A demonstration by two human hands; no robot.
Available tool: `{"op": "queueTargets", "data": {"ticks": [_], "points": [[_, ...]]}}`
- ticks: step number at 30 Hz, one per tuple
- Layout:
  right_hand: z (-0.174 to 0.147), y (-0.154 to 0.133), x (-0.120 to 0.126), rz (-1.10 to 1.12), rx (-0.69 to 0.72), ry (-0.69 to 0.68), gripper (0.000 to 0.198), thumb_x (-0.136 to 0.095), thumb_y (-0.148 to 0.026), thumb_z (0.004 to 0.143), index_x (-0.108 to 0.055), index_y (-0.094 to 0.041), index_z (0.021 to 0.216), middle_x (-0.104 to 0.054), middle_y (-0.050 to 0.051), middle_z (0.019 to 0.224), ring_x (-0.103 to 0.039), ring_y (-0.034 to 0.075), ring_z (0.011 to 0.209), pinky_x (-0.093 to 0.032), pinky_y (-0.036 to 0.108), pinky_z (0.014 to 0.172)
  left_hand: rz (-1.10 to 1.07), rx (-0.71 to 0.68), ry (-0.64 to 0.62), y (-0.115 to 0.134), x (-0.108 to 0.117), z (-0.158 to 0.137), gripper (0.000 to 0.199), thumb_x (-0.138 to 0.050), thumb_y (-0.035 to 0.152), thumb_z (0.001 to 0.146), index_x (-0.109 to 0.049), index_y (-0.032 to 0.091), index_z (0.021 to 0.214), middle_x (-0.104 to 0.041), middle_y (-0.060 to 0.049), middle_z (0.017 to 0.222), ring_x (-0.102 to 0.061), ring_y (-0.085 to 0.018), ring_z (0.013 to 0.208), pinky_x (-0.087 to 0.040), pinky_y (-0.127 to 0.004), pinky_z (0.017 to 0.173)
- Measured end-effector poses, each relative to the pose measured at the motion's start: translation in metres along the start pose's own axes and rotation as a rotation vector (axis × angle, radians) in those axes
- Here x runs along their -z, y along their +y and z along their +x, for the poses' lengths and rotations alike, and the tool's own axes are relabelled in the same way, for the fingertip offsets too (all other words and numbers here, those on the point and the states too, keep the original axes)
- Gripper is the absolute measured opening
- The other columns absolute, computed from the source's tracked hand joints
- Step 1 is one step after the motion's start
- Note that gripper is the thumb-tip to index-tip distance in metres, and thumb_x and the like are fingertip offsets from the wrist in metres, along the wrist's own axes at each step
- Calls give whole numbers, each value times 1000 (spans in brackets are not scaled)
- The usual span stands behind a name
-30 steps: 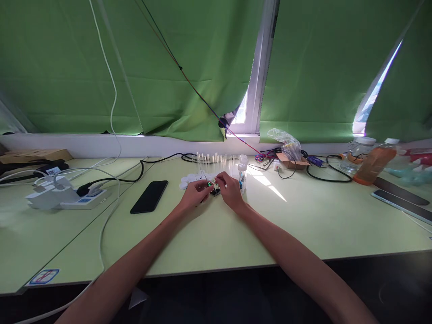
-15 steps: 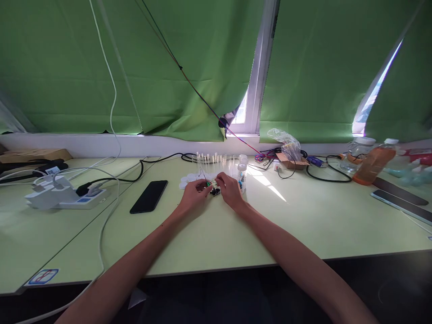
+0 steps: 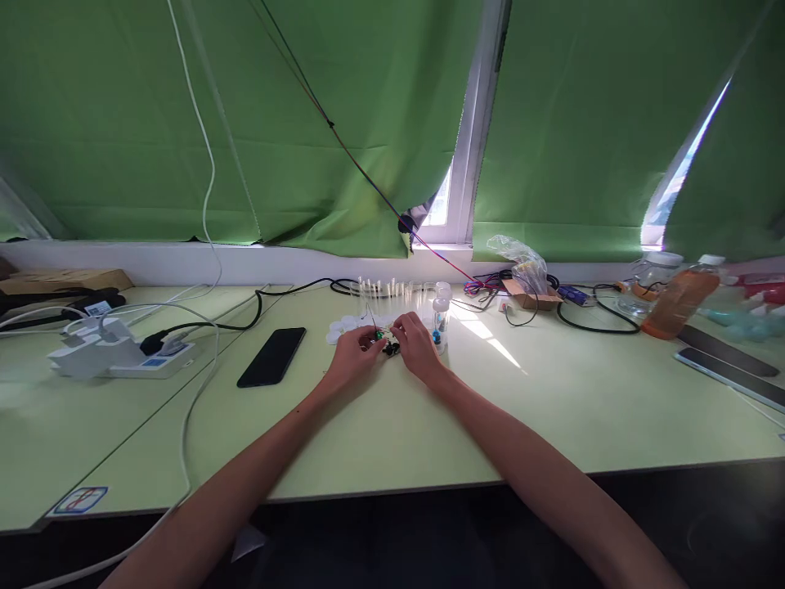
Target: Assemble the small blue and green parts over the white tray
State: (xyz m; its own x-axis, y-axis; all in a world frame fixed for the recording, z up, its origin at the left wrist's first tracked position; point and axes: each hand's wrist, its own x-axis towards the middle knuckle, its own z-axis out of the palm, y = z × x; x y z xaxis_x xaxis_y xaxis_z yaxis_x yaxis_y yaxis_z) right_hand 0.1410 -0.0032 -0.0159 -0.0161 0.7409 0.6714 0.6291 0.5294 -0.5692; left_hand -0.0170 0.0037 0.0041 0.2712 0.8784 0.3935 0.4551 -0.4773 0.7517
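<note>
Near the middle of the table, my left hand [image 3: 354, 352] is closed, thumb and fingers pinching a small green part [image 3: 379, 334]. A thin dark wire rises beside those fingers. My right hand [image 3: 419, 348] faces it with fingertips pinched together; whatever they hold is too small to make out. Between the hands lie small black parts [image 3: 391, 349], partly covered by the fingers. Just beyond stands a row of clear tubes [image 3: 398, 296]. White round caps [image 3: 337, 330] lie left of the tubes, and a clear vial [image 3: 441, 315] with blue and dark contents stands by my right hand.
A black phone [image 3: 271, 357] lies left of my hands, near a white power strip [image 3: 165, 364] with cables. At the back right are a small cardboard box [image 3: 528, 297] with plastic wrap, an orange bottle [image 3: 680, 304] and a clear jar [image 3: 643, 286].
The view has shifted very slightly. Both hands stay in nearly the same place, with only small finger movement around the parts.
</note>
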Motion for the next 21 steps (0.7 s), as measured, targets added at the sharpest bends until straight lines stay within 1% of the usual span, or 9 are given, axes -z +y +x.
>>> {"op": "queueTargets", "data": {"ticks": [7, 10, 16, 21], "points": [[0, -1, 2, 36, -33, -14, 15, -46, -26, 94, -53, -21, 83, -58, 2, 88, -52, 16, 73, -38, 27, 68, 13, -18, 3, -4, -1, 1, 35, -60, 46, 79, -71, 16, 95, -68, -4, 79, -55, -16, 65, -40, -27, 59], [0, 0, 2, 53, -37, -9, 14, -48, -26, 93, -54, -21, 82, -59, 2, 86, -52, 15, 72, -38, 27, 68, 18, -22, 7, -5, -1, 1, 35, -61, 46, 79, -71, 16, 95, -68, -4, 77, -55, -16, 64, -40, -27, 58], [2, 6, -1, 110, -15, 42, 16, -52, -29, 91, -52, -21, 77, -58, 1, 76, -50, 15, 67, -37, 26, 64, 25, -20, 16, -5, -1, 1, 34, -61, 46, 79, -70, 16, 92, -69, -5, 77, -57, -17, 66, -41, -27, 59], [2, 7, -2, 142, -35, 64, 18, -54, -32, 89, -52, -21, 75, -58, -1, 70, -50, 14, 61, -37, 26, 61, 40, -20, 17, -5, -1, 1, 31, -61, 43, 79, -71, 17, 92, -69, -4, 77, -57, -17, 66, -42, -27, 59]]}}
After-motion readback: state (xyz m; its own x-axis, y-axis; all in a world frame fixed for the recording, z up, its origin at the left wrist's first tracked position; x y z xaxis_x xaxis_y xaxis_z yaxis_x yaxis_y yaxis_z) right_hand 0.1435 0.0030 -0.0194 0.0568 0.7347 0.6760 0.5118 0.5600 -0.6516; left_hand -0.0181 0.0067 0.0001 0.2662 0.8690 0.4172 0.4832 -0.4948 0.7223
